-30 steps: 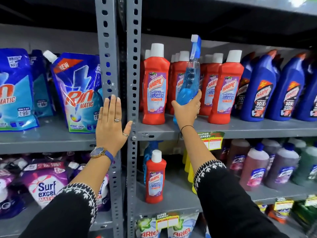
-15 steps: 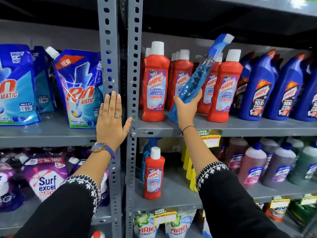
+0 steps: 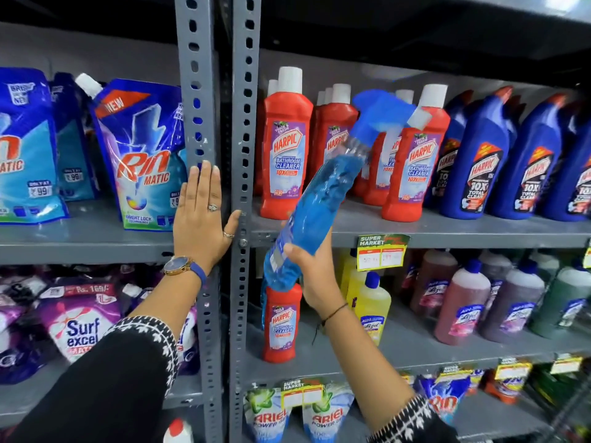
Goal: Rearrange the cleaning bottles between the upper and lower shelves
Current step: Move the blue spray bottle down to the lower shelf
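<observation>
With the right hand (image 3: 315, 270) wrapped around the tilted blue spray bottle (image 3: 315, 206) in front of the upper shelf (image 3: 447, 233) edge, steady it upright, lowering it beside the lone red bottle (image 3: 283, 321) while the open left hand (image 3: 203, 222) braces the upright post (image 3: 200, 91).

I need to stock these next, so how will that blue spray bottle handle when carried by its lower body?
The blue spray bottle looks nearly full of liquid, so probably heavy for its slim size. The right hand grips it low while it tilts, so the trigger head may pull it over. Its clear plastic looks smooth, possibly slippery, and likely stiff.
</observation>
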A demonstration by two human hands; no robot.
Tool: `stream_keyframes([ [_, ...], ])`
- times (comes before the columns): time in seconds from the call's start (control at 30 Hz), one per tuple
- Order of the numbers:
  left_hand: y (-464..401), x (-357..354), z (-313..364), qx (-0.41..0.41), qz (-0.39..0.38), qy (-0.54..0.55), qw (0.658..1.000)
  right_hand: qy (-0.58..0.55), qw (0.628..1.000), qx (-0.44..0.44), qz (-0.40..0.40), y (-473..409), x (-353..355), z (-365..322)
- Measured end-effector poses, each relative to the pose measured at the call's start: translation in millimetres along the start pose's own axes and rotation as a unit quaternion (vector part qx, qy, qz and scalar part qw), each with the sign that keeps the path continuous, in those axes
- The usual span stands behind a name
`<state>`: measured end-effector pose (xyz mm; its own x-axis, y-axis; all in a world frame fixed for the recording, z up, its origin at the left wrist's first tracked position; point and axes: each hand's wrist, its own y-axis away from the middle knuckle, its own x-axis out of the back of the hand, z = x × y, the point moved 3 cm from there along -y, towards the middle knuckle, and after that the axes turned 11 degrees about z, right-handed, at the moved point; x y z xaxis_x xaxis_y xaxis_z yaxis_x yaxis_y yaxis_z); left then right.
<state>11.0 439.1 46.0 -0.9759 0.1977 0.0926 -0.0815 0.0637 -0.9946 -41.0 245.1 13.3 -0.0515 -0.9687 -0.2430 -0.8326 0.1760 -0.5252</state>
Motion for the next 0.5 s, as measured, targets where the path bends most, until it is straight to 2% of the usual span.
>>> stream_keyframes([
  [0.13,1,-1,-1,-0.003,0.006,0.004,1.0,0.049,0.998,-0.03,-0.015,41,17,40],
  [0.5,1,-1,0,-0.005,0.0,-0.011,1.0,0.106,0.979,-0.167,0.039,118,82,132],
])
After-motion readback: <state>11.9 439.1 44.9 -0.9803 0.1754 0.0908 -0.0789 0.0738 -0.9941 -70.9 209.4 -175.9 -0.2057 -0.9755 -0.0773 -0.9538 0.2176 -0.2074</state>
